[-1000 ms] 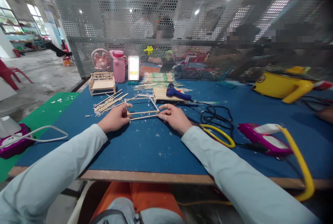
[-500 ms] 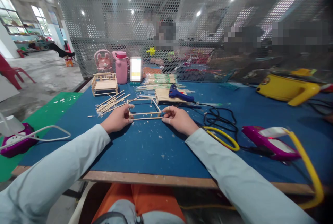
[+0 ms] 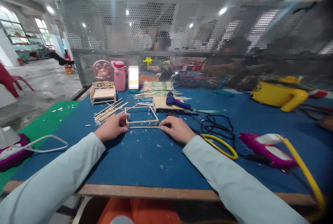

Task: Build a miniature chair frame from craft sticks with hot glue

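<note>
A small box-like frame of thin wooden sticks [image 3: 142,122] stands on the blue tabletop between my hands. Along its near side, low at the table, runs a wooden stick [image 3: 143,127]. My left hand [image 3: 112,127] is closed at the left end of this stick, its fingers against the frame's near left corner. At the stick's right end, my right hand [image 3: 178,128] pinches with thumb and fingers, close to the frame's near right corner. The fingertips partly hide both ends. Behind the frame, a blue glue gun [image 3: 178,102] rests on a flat wooden stick panel [image 3: 159,104].
Loose sticks [image 3: 110,110] and a miniature wooden bed [image 3: 103,94] are at left. Behind stand a pink bottle [image 3: 119,78], a lit phone [image 3: 133,77] and bundled sticks [image 3: 158,86]. Right: black cable [image 3: 217,123], purple power strip [image 3: 267,151], yellow pot [image 3: 275,94]. Perforated screen [image 3: 104,43] behind.
The view has tilted up, so the table appears lower. My left index finger has drawn back from over the frame's corner. Both hands stay at the ends of the near stick.
</note>
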